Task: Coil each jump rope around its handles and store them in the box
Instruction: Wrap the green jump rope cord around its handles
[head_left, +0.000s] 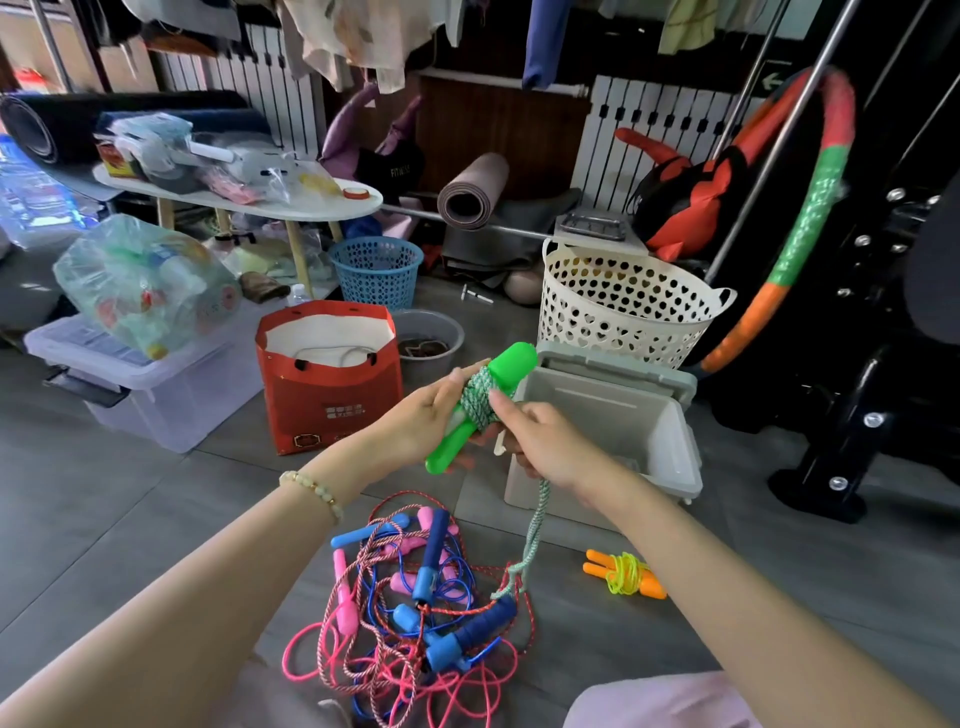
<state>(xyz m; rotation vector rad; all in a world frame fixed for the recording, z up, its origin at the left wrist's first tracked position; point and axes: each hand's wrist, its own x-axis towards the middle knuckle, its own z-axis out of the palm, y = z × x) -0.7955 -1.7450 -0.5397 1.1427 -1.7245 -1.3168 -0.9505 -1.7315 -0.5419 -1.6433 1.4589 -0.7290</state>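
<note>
My left hand (423, 415) grips the two green handles (506, 369) of a jump rope, held together and tilted. Green-white cord (478, 400) is wound around their middle. My right hand (545, 441) pinches the cord beside the coil, and the loose tail (532, 535) hangs down to the floor. Behind my hands an open grey box (670, 436) stands on the floor, with nothing visible inside. A tangle of blue and pink ropes (415, 608) lies in front of me. An orange-handled rope (626, 574), coiled with yellow cord, lies to the right of it.
A red paper bag (332, 405) stands left of the box, a clear lidded bin (140, 389) further left. A white heart-pattern basket (623, 306) and blue basket (376, 270) stand behind. A hula hoop (800, 228) and black gym frame (857, 415) are on the right.
</note>
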